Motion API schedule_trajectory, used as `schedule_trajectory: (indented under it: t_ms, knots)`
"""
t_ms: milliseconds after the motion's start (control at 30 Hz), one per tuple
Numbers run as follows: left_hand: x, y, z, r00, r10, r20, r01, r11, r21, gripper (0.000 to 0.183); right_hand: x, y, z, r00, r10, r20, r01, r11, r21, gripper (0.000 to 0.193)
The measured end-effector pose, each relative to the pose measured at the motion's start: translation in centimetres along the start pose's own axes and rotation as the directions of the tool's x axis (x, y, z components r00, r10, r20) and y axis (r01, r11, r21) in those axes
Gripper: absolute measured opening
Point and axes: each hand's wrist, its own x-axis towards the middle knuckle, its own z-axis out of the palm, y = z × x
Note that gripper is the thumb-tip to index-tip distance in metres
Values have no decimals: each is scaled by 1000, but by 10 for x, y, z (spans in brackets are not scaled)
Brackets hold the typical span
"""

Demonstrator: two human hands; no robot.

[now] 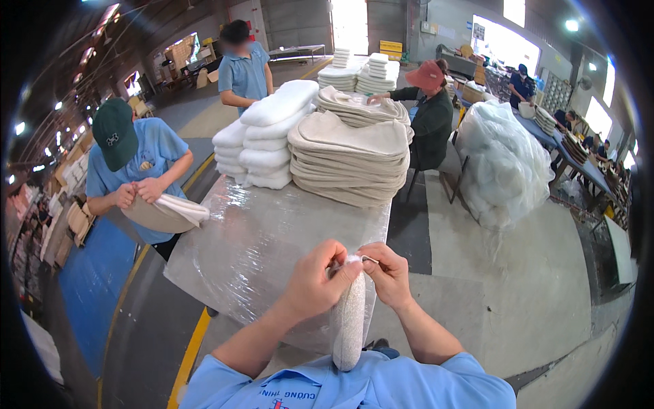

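Observation:
A beige fabric cushion [349, 320] stands on edge between my hands, its lower end close to my blue shirt. My left hand [321, 278] is closed on its upper end, thumb and fingers pinching the fabric where a little white padding shows. Beside it, my right hand [388, 276] is closed on the same end. A thin pale strip or edge [369, 259] shows between the right thumb and fingers; I cannot tell if it is a zip or piping. The cushion is held above the near edge of a plastic-covered table [266, 232].
Stacks of beige cushion covers [349, 163] and white cushion pads [269, 140] stand on the table's far half. To the left, a co-worker [139, 167] in a green cap handles another cushion. Two more people stand beyond. A big clear plastic bag [503, 163] stands on the right.

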Motion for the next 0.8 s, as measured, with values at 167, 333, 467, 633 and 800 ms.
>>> schedule_trajectory:
  t_ms: [167,333,467,633,800]
  knots:
    - [7,-5,-10,989,10,144,-7,1000,-23,20,-2,-5,1,999,-1,-51,0,1000,-21,11]
    - [-2,-6,25,986,110,-123,-105,993,49,19,-11,0,9,965,-98,-245,73,991,-111,9]
    - [-6,-11,47,965,31,-261,-48,997,-58,20,-10,-7,6,950,-146,-274,78,966,-244,12]
    - [-11,-25,64,952,-94,-290,5,956,-292,20,-3,-26,2,959,-136,-247,47,940,-337,13]
    - [-12,-32,75,917,-147,-371,-17,914,-405,19,17,-31,-4,993,84,-86,-110,923,-369,13]
